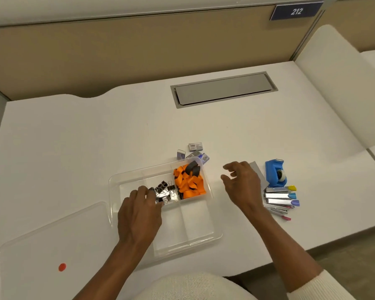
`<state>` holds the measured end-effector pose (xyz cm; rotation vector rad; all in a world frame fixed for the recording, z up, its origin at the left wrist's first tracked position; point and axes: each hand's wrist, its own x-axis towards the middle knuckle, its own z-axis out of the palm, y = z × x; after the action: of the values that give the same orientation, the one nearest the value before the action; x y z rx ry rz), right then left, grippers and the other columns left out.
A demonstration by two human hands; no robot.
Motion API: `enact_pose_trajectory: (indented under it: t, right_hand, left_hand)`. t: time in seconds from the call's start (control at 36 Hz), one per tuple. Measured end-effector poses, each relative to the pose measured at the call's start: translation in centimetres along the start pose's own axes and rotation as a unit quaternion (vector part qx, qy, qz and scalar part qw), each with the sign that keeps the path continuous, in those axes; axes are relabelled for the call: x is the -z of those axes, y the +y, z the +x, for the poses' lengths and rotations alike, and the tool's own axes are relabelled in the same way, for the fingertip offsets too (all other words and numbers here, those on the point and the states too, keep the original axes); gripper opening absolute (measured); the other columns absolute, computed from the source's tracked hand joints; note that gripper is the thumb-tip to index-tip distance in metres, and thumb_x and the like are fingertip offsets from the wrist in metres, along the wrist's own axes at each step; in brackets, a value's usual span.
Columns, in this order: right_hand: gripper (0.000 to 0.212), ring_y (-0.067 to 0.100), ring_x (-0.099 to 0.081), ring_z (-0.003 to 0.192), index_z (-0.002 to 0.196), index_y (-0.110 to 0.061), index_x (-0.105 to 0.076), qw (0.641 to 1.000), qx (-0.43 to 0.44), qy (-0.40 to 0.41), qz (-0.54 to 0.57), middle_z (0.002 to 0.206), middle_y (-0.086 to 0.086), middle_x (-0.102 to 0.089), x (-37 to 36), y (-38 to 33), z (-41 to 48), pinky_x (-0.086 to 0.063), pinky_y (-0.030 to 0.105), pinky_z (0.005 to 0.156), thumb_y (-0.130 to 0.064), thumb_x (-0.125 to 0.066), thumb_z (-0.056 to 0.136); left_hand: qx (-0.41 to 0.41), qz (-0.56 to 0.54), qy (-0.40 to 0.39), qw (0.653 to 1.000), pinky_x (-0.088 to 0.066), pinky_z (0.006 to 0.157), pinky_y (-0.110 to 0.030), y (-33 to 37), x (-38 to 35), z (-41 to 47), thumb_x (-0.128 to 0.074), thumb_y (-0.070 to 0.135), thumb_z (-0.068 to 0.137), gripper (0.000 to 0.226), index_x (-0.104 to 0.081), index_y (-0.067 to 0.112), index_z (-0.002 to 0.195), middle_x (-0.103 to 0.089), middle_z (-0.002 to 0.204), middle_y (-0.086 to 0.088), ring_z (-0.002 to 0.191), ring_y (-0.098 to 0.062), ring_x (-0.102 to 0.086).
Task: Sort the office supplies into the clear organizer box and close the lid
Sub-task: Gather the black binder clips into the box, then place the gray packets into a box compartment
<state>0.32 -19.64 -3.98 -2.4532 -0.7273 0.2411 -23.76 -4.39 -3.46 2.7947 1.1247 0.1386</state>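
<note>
Progress is being judged at about halfway. The clear organizer box (112,191) is sitting open on the desk (74,148). Black binder clips (167,191) are being kept in its middle rear compartment, and orange pieces (189,185), topped by a few dark ones, in the right rear one. The front compartments, where visible, are appearing unfilled.

The left hand (139,215) is being held inside the box with its fingers curled at the edge of the clip pile. Whether a clip is being pinched cannot be told. The right hand (240,182) is being held above the desk just right of the box, fingers loosely spread and grasping nothing.

Waiting outside are small staple boxes (195,151) just behind the box's far right corner, what look like silver staplers (279,200) with coloured ends off to the right, and a blue tape dispenser (276,173) behind those. A grey card (257,169) is lying partly hidden under the right hand.

The lid (52,245), marked by a red dot (62,267), is lying flat beside the box's left side, so closing is not yet being done. The right forearm is passing close by the staplers, which could be getting nudged during a reach.
</note>
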Motion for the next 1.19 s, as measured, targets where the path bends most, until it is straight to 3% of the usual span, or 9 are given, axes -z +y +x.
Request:
enact_pose_trajectory:
  t: [0.14,0.31,0.44,0.53,0.61,0.69,0.86,1.06,1.19]
  right_hand:
    - [0.045,0.031,-0.063,0.112,0.128,-0.016,-0.066,0.995,-0.076,0.002,-0.059,0.122,0.01,-0.066,2.6,5.5,0.7,-0.055,0.041,0.086,-0.029,-0.078,0.087]
    - [0.064,0.031,-0.053,0.129,0.147,-0.012,-0.051,0.989,-0.092,-0.066,-0.096,0.14,0.011,-0.059,3.4,8.2,1.6,-0.05,0.042,0.095,-0.031,-0.074,0.091]
    - [0.064,0.028,-0.06,0.124,0.15,-0.015,-0.046,0.982,-0.069,-0.089,-0.151,0.139,0.008,-0.062,3.2,7.9,2.6,-0.056,0.043,0.089,-0.031,-0.071,0.093]
    - [0.065,0.029,-0.065,0.116,0.151,-0.014,-0.041,0.979,-0.063,-0.106,-0.159,0.133,0.01,-0.066,2.9,7.9,3.2,-0.058,0.044,0.088,-0.025,-0.069,0.094]
    - [0.068,0.03,-0.064,0.119,0.154,-0.012,-0.038,0.982,-0.07,-0.106,-0.143,0.133,0.012,-0.064,2.7,8.3,3.6,-0.056,0.044,0.093,-0.016,-0.068,0.093]
    - [0.065,0.031,-0.063,0.118,0.147,-0.01,-0.047,0.986,-0.077,-0.095,-0.113,0.129,0.012,-0.066,2.6,8.7,3.7,-0.056,0.047,0.092,-0.017,-0.074,0.089]
    - [0.068,0.031,-0.068,0.112,0.143,-0.009,-0.053,0.985,-0.124,-0.109,-0.047,0.125,0.013,-0.07,2.4,9.0,4.3,-0.058,0.045,0.091,-0.024,-0.082,0.084]
    - [0.037,0.017,-0.071,0.083,0.112,-0.016,-0.075,0.978,-0.159,-0.137,0.015,0.095,0.001,-0.079,3.7,8.4,4.9,-0.048,0.024,0.059,-0.029,-0.086,0.078]
    - [0.03,0.026,-0.074,0.082,0.089,-0.018,-0.073,0.968,-0.179,-0.092,0.148,0.083,0.002,-0.075,5.7,6.4,4.0,-0.059,0.039,0.069,-0.032,-0.092,0.071]
  left_hand:
    - [-0.058,-0.085,0.011,0.995,-0.055,0.057,-0.036,4.5,1.5,2.1,-0.083,0.027,0.083,0.015,-0.074,0.016,0.086,-0.071,0.083,0.0,0.075,-0.023,-0.066]
    - [-0.029,-0.346,-0.154,0.925,-0.056,0.07,-0.033,13.1,2.3,4.9,-0.08,0.034,0.088,0.019,-0.072,0.016,0.086,-0.066,0.074,0.012,0.071,-0.007,-0.065]
    - [0.005,-0.352,-0.29,0.89,-0.055,0.086,-0.035,19.5,-0.3,7.3,-0.07,0.033,0.095,0.029,-0.067,0.013,0.116,-0.071,0.114,-0.002,0.103,-0.021,-0.066]
    - [0.108,-0.406,-0.376,0.826,-0.047,0.069,-0.026,22.1,-2.5,8.5,-0.059,0.017,0.098,0.034,-0.059,0.006,0.13,-0.064,0.127,-0.013,0.1,-0.022,-0.056]
    - [0.238,-0.506,-0.405,0.724,-0.059,0.076,-0.038,23.6,-4.0,9.7,-0.059,0.007,0.083,0.045,-0.058,0.0,0.127,-0.066,0.125,-0.026,0.091,-0.028,-0.061]
    - [0.309,-0.546,-0.387,0.676,-0.064,0.078,-0.043,24.1,-5.1,10.6,-0.049,-0.001,0.093,0.033,-0.059,-0.001,0.124,-0.07,0.119,-0.03,0.084,-0.032,-0.066]
    - [0.337,-0.522,-0.389,0.68,-0.044,0.054,-0.03,23.9,-5.5,10.6,-0.049,-0.001,0.093,0.019,-0.065,0.0,0.104,-0.066,0.085,-0.021,0.052,-0.024,-0.055]
    - [0.309,-0.489,-0.326,0.748,-0.051,0.054,-0.024,22.7,-4.9,9.2,-0.077,0.025,0.086,0.035,-0.062,0.007,0.112,-0.069,0.112,-0.015,0.099,-0.03,-0.072]
    - [0.263,-0.497,-0.306,0.768,-0.061,0.061,-0.033,21.8,-3.7,8.8,-0.084,0.025,0.079,0.037,-0.072,0.005,0.108,-0.075,0.107,-0.014,0.098,-0.03,-0.074]
